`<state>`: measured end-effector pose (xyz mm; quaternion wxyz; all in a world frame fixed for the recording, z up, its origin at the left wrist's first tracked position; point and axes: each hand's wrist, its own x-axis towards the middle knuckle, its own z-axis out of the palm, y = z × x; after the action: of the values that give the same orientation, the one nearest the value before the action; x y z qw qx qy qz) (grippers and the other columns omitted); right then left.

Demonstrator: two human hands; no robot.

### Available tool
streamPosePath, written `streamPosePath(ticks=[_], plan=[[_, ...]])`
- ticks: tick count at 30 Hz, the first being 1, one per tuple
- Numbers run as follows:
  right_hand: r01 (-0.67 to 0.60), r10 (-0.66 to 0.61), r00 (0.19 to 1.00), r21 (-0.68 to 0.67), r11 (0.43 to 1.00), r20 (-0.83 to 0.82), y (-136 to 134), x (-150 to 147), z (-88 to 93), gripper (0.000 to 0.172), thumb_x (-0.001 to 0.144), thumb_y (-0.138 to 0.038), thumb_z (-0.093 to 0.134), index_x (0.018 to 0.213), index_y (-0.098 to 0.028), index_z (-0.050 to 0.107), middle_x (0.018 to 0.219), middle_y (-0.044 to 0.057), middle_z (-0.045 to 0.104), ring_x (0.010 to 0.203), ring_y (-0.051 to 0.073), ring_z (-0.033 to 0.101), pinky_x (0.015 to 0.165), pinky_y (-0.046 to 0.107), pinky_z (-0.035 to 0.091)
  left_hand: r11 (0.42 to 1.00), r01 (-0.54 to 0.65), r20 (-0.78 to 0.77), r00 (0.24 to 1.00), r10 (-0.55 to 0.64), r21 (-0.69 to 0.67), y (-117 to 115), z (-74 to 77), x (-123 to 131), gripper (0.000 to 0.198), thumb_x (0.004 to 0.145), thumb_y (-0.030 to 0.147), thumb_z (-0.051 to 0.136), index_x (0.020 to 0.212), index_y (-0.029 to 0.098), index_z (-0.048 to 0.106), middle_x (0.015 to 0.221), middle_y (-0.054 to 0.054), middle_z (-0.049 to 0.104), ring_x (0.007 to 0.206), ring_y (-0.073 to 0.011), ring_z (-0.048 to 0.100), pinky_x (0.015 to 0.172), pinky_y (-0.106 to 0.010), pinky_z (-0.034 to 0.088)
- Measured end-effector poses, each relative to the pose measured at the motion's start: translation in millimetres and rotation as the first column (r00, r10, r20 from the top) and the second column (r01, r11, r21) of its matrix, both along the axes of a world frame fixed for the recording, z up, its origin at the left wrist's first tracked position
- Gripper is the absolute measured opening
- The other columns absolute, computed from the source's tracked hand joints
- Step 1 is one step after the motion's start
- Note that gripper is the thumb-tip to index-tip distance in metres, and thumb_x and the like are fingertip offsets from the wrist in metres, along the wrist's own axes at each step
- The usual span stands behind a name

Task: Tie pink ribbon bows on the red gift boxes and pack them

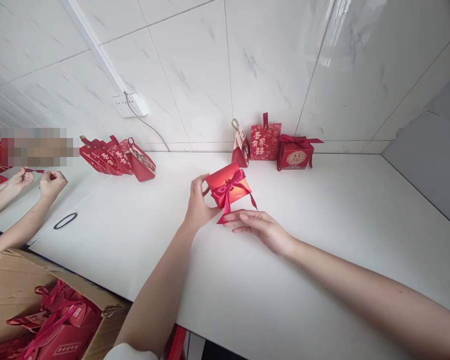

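Note:
A small red gift box (237, 186), tied with a dark pink ribbon bow (227, 190), is tilted above the white table. My left hand (200, 202) grips its left side, thumb below and fingers behind. Just beneath the box is my right hand (260, 227), palm turned inward and fingers stretched out. Its fingertips are by the lower ribbon tail (223, 216); whether they touch it I cannot tell.
Along the tiled wall stand a tagged red box (240, 147), a flat red box (266, 142) and a ribboned box (295, 154). More red boxes (116, 157) stand left. A co-worker's hands (52, 185) are far left. A carton (112, 312) holds red boxes.

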<state>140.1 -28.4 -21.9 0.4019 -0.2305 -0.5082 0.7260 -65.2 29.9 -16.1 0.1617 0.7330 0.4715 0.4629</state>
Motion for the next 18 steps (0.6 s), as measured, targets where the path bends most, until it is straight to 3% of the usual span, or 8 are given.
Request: streamPosePath(ticks=[3, 5, 7, 9, 13, 15, 18], plan=[[0.119, -0.13, 0.985, 0.098, 0.988, 0.116, 4, 0, -4.5, 0.034, 0.094, -0.047, 0.054, 0.099, -0.021, 0.076, 0.106, 0.009, 0.072, 0.104, 0.023, 0.065, 0.095, 0.039, 0.048, 0.999, 0.029, 0.016, 0.999, -0.029, -0.036, 2, -4.8, -2, 0.086, 0.06, 0.024, 0.083, 0.133, 0.027, 0.038, 0.136, -0.012, 0.045, 0.128, -0.028, 0.047, 0.093, -0.041, 0.055], [0.243, -0.302, 0.933, 0.274, 0.931, 0.196, 4, 1, -7.4, 0.032, 0.094, -0.046, 0.056, 0.091, -0.021, 0.076, 0.099, 0.008, 0.071, 0.096, 0.022, 0.065, 0.087, 0.037, 0.05, 0.999, 0.038, 0.019, 0.999, -0.037, -0.013, 4, -9.3, -3, 0.087, 0.059, 0.025, 0.084, 0.133, 0.027, 0.038, 0.134, -0.011, 0.047, 0.126, -0.0285, 0.049, 0.093, -0.044, 0.055], [0.327, -0.482, 0.853, 0.515, 0.793, 0.201, 1, 1, -9.3, 0.027, 0.093, -0.04, 0.058, 0.082, -0.021, 0.073, 0.091, 0.007, 0.068, 0.085, 0.02, 0.064, 0.079, 0.035, 0.05, 1.0, 0.025, 0.009, 1.0, -0.025, 0.017, 6, -12.4, -3, 0.088, 0.059, 0.025, 0.084, 0.134, 0.027, 0.038, 0.133, -0.011, 0.048, 0.126, -0.0287, 0.05, 0.097, -0.046, 0.052], [0.34, -0.573, 0.808, 0.686, 0.644, 0.138, -4, 2, -10.1, 0.03, 0.094, -0.032, 0.057, 0.068, -0.02, 0.066, 0.076, 0.005, 0.063, 0.072, 0.017, 0.06, 0.069, 0.033, 0.048, 0.999, 0.022, -0.008, 1.0, -0.021, 0.034, 6, -12.9, -3, 0.09, 0.059, 0.025, 0.084, 0.135, 0.027, 0.037, 0.135, -0.011, 0.047, 0.128, -0.0287, 0.049, 0.099, -0.047, 0.051], [0.377, -0.631, 0.775, 0.789, 0.485, 0.018, -10, 4, -9.9, 0.04, 0.096, -0.018, 0.049, 0.057, -0.021, 0.044, 0.053, -0.002, 0.044, 0.049, 0.012, 0.043, 0.049, 0.028, 0.036, 0.995, 0.054, -0.04, 0.998, -0.051, 0.079, 6, -9.0, -4, 0.089, 0.062, 0.025, 0.083, 0.137, 0.027, 0.035, 0.137, -0.012, 0.044, 0.129, -0.0289, 0.047, 0.1, -0.046, 0.051], [0.414, -0.659, 0.746, 0.84, 0.351, -0.092, -10, 4, -9.0, 0.032, 0.093, -0.013, 0.051, 0.063, -0.022, 0.044, 0.056, -0.003, 0.043, 0.05, 0.012, 0.042, 0.048, 0.027, 0.034, 0.991, 0.074, -0.075, 0.995, -0.065, 0.115, 5, -7.7, -5, 0.088, 0.065, 0.023, 0.081, 0.139, 0.027, 0.034, 0.138, -0.013, 0.043, 0.131, -0.0289, 0.045, 0.103, -0.046, 0.049], [0.47, -0.744, 0.628, 0.873, 0.131, -0.227, -7, 6, -7.5, 0.015, 0.086, -0.012, 0.06, 0.081, -0.023, 0.051, 0.073, 0.002, 0.054, 0.068, 0.017, 0.055, 0.059, 0.031, 0.045, 0.983, 0.109, -0.114, 0.989, -0.093, 0.147, 6, -7.9, -5, 0.09, 0.067, 0.02, 0.078, 0.143, 0.028, 0.031, 0.141, -0.013, 0.039, 0.135, -0.0288, 0.041, 0.106, -0.046, 0.047]])
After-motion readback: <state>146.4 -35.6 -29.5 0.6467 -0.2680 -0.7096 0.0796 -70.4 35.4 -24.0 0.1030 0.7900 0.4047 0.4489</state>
